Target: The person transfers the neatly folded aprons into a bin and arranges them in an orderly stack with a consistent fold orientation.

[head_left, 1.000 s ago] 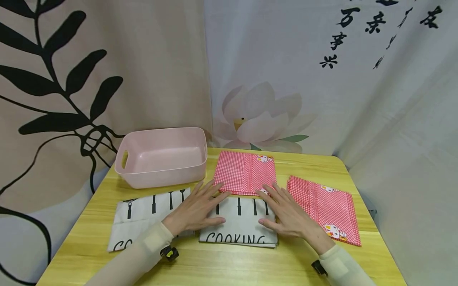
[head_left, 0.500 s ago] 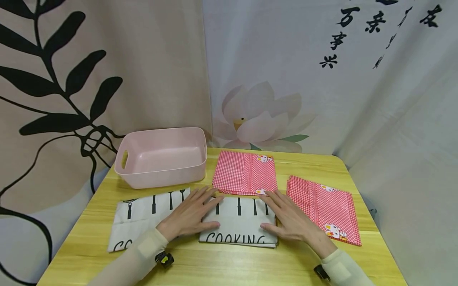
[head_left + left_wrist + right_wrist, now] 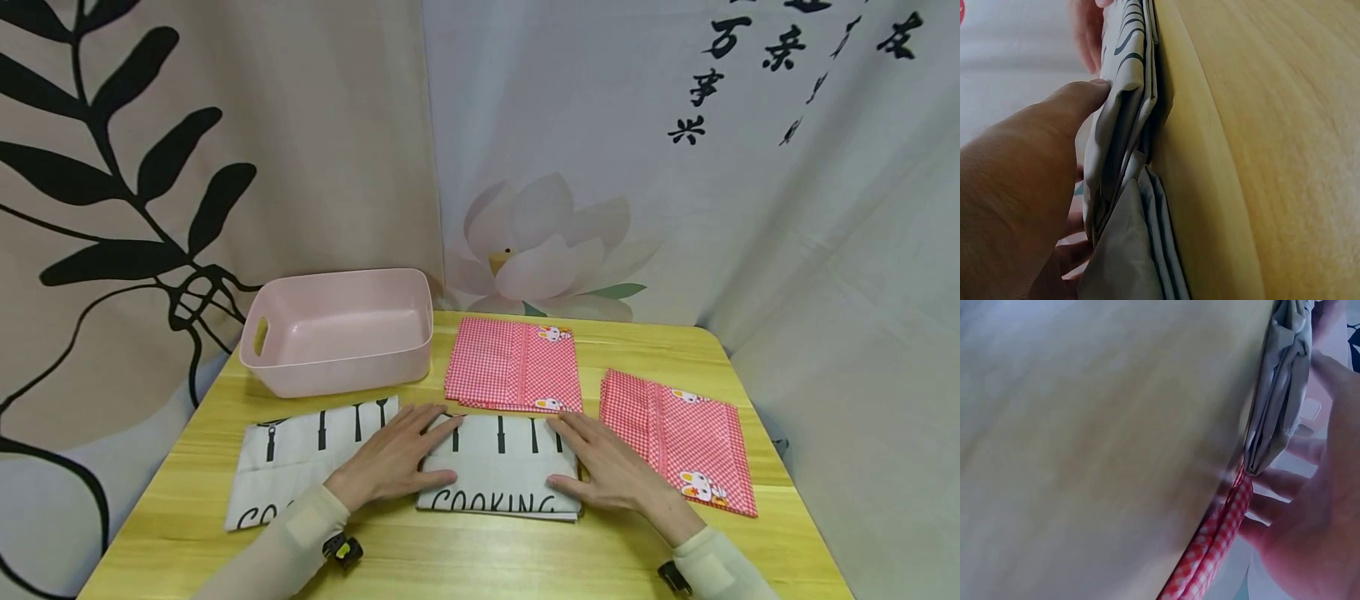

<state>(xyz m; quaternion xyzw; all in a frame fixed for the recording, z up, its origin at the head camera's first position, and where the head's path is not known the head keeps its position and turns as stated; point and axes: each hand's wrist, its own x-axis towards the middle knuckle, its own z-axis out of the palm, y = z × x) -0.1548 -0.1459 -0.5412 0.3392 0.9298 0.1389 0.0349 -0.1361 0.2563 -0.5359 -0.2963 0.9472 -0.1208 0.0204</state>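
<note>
A folded white cloth (image 3: pixel 498 471) with black utensil prints and the word "COOKING" lies at the middle of the table. On its left side rests my left hand (image 3: pixel 390 460), fingers spread and fairly straight. My right hand (image 3: pixel 611 467) touches its right edge, with thumb and fingertips on the fabric. The left wrist view shows my left thumb (image 3: pixel 1088 94) on top of the layered folds (image 3: pixel 1125 125). In the right wrist view, my right fingers (image 3: pixel 1282 481) reach past the cloth's folded end (image 3: pixel 1279 387). Neither hand pinches it.
A second folded white cloth (image 3: pixel 288 458) lies at left, partly under my left forearm. Two folded red-checked cloths with rabbit prints sit behind (image 3: pixel 513 362) and at right (image 3: pixel 675 433). A pink plastic basin (image 3: pixel 337 371) stands at the back left of the wooden table (image 3: pixel 480 558).
Both hands have drawn slightly back toward me over the white cloth, the left one also a bit leftward. The cloths and the basin stay where they were.
</note>
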